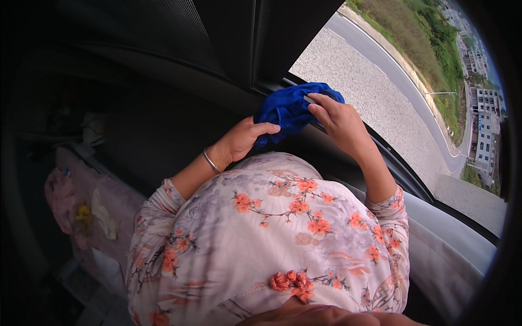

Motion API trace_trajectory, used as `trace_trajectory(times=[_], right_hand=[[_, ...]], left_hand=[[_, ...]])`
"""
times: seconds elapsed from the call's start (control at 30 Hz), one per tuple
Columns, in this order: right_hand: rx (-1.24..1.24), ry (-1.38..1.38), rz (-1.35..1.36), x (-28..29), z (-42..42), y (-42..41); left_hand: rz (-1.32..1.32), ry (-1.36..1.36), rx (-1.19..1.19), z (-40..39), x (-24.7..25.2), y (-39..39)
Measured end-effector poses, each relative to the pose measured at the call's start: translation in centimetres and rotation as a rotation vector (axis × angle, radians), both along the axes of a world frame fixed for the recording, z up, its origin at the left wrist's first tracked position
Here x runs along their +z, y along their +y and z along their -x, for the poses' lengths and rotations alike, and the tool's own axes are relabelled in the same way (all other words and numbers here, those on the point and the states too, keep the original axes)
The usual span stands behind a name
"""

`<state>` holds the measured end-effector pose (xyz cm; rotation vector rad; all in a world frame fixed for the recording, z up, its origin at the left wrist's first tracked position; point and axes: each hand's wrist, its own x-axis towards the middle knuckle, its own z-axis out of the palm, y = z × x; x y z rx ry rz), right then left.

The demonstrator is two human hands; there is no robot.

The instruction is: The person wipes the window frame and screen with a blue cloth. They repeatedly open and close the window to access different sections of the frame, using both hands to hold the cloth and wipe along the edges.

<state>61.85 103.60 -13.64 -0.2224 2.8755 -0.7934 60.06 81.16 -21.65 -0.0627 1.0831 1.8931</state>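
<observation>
A bunched blue cloth [287, 106] is held in front of my body beside the dark window frame. My left hand [241, 138] grips its near left side, with the thumb lying on top and the fingers hidden beneath. A plain metal bangle [211, 159] circles the left wrist. Over the cloth's right part, my right hand [340, 122] pinches a small flat grey piece [309, 99] between thumb and fingertip. What this piece is cannot be made out, nor whether it is fixed to the cloth.
The window's lower frame [401, 171] runs close along my right side, with a pale ledge or panel [444, 228] inside it. Outside lie a road and buildings. At left, a pinkish covered surface [118, 203] holds a yellow item [83, 214] and crumpled cloths. A mesh panel [179, 14] is above.
</observation>
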Motion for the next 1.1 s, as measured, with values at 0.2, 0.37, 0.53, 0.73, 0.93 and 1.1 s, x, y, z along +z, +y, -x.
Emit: trace_trajectory(times=[0.2,0.37,0.53,0.73,0.93,1.1], right_hand=[[-0.185,-0.302,0.506,0.7,0.6,0.4],[-0.016,-0.185,0.29,1.6,1.1,1.6],[0.307,0.372,0.195,0.3,1.4,1.8],[0.263,0.458,0.52,2.9,0.5,2.4],[-0.015,0.088,0.725,-2.3,-0.4,3.5],[0.157,0.373,0.523,-3.4,0.1,5.2]], left_hand=[[-0.065,-0.179,0.004,0.0,0.4,-0.2],[-0.064,-0.236,0.145,-0.5,-0.5,0.3],[-0.033,-0.252,0.231,-1.5,0.1,1.1],[0.007,-0.197,0.308,-2.7,0.6,1.6],[0.032,-0.204,0.358,-3.2,0.7,2.0],[0.027,-0.204,0.391,-3.4,0.2,1.8]])
